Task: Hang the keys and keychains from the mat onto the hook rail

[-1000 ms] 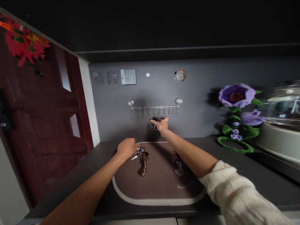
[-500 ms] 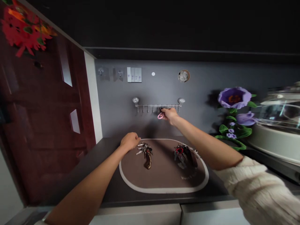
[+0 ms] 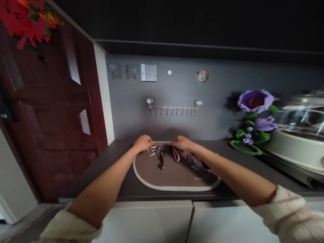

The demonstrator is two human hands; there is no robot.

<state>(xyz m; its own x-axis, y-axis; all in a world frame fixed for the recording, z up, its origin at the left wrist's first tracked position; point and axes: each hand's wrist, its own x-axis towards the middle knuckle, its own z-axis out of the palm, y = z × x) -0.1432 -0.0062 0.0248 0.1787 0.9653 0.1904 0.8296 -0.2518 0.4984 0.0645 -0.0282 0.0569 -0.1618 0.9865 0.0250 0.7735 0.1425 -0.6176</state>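
My right hand (image 3: pixel 182 143) is low over the back of the brown mat, its fingers closed on the end of a pink strap keychain (image 3: pixel 176 155). The strap's loop hangs down onto the mat. At the mat's back left edge is my left hand (image 3: pixel 144 143), with fingers curled; what they hold, if anything, is hidden. Just right of it lies a bunch of keys (image 3: pixel 158 151) with a brown fob (image 3: pixel 162 162). Under my right forearm a second key bunch (image 3: pixel 193 160) with a red ring is partly covered. The mat (image 3: pixel 174 177) has a pale rim.
A clear hook rail (image 3: pixel 173 108) is fixed to the grey wall above the mat, with bare hooks. Purple artificial flowers (image 3: pixel 255 101) and a white appliance with a clear lid (image 3: pixel 296 145) stand at the right. A dark cabinet (image 3: pixel 189 23) overhangs the counter; a red-brown door (image 3: pixel 55 135) is at left.
My right hand has come down from the hook rail to the mat, bringing the pink strap keychain. My left hand stays near the mat's back left edge. The view has shifted slightly.
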